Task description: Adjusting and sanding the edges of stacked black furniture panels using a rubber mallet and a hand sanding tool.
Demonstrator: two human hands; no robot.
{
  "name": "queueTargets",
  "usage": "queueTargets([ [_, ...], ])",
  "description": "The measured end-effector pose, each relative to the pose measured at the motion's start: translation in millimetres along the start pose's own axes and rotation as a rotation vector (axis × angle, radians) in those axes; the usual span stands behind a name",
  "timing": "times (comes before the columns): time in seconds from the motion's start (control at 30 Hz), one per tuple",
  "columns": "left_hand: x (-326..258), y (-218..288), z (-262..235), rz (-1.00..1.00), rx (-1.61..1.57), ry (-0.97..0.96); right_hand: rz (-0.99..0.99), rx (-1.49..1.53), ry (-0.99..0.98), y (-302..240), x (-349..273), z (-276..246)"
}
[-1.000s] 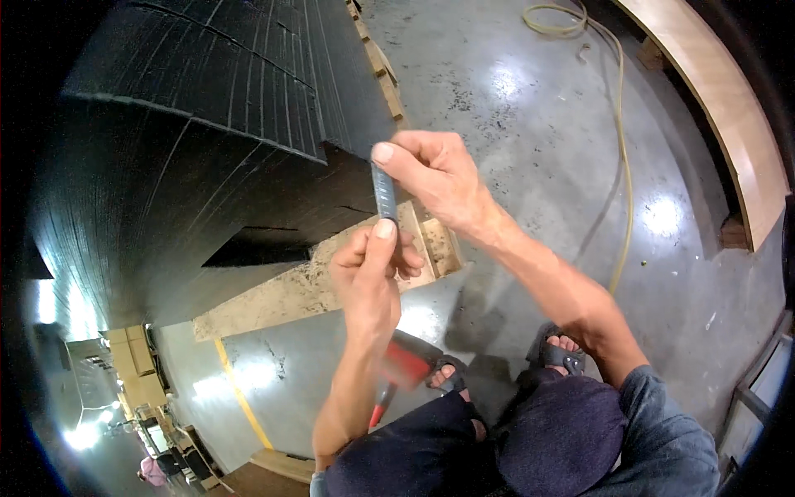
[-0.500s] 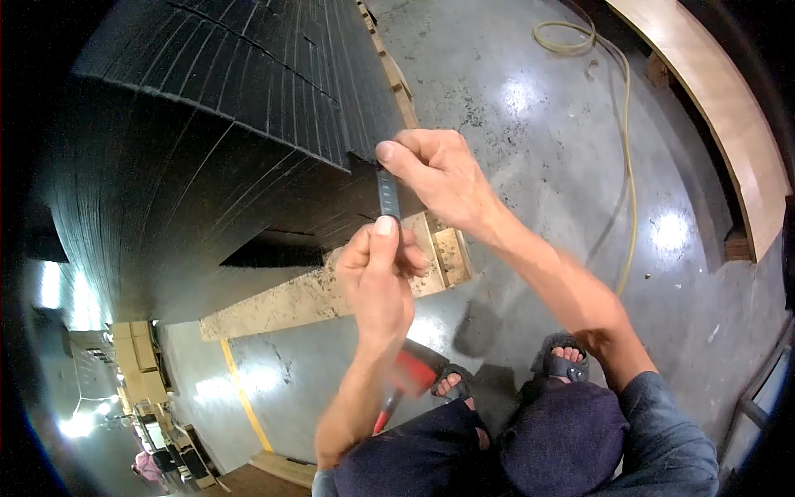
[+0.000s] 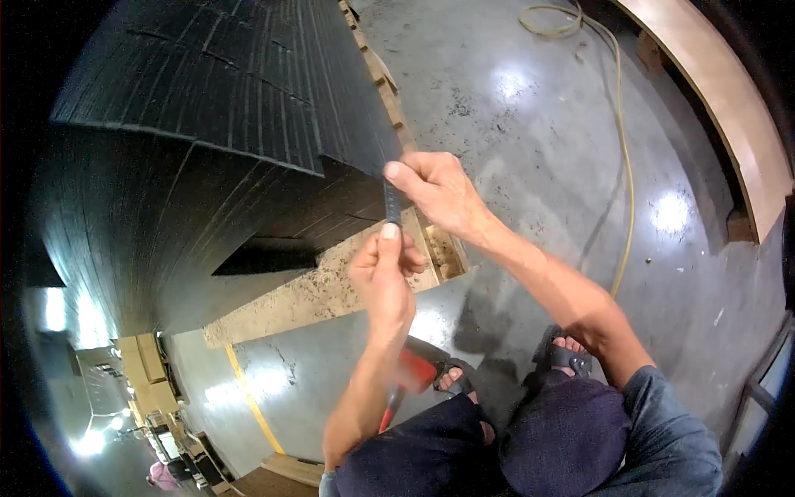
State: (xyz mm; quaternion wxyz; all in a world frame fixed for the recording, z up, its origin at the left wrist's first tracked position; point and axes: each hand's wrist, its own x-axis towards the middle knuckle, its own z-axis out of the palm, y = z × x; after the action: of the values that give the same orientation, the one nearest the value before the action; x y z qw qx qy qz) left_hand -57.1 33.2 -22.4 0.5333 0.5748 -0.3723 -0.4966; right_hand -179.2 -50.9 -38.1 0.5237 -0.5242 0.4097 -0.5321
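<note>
A short dark strip [image 3: 392, 203] with small ridges or marks along it runs between my two hands. My left hand [image 3: 383, 277] pinches its lower end between thumb and curled fingers. At the upper end, my right hand [image 3: 440, 190] grips it with the thumb pressed against bent fingers. Both hands are just in front of the corner of a large black block [image 3: 174, 207] with many fine layered lines. A dark triangular gap shows low in its side. Whether the strip is attached to the block is hidden by my right hand.
The block rests on a wooden pallet [image 3: 281, 313] strewn with dark crumbs. Below my left forearm is a blurred red-and-black object [image 3: 418, 373]. A yellowish hose [image 3: 627, 157] lies on the grey floor, near a curved pale wooden panel [image 3: 725, 99]. A person [image 3: 161, 475] is far off.
The view has shifted slightly. The upper end of the strip and my right hand sit a little lower, closer to my left hand. Both hands keep their grip on the strip.
</note>
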Motion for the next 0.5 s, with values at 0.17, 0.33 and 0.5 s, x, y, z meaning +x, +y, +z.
queueTargets([
  [0.17, -3.0, 28.8, 4.2, 0.23, -0.079, -0.036, -0.227, 0.015, -0.005, -42.4, 13.7, 4.7],
  [0.33, 8.6, 8.5, 1.3, 0.117, -0.076, -0.036, -0.253, -0.064, 0.053, -16.4, 11.9, 2.5],
  [0.5, 10.2, -43.3, -9.9, -0.106, 0.046, 0.023, 0.065, -0.036, -0.002, 52.0, -8.9, -2.8],
])
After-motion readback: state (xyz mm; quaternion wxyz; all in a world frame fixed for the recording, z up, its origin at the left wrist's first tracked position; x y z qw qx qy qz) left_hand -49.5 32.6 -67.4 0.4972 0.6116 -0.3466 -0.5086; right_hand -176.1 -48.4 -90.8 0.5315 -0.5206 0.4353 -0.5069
